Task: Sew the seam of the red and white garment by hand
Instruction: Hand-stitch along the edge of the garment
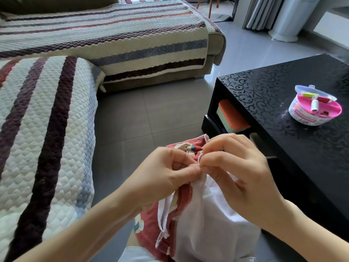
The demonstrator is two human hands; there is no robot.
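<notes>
The red and white garment point(204, 224) hangs from both hands down onto the lap, beside the black worktop point(264, 87). The left hand point(170, 167) pinches its white edge with curled fingers, and the right hand point(236, 171) pinches the same edge, their fingertips touching. Red printed cloth shows beside the white lining. A thin red thread point(210, 183) loops under the right thumb.

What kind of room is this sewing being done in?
Most likely a home living room. A sofa under a striped quilted cover runs along the left, a glossy black coffee table stands on the tiled floor at the right, and a small sewing kit sits on it.
</notes>
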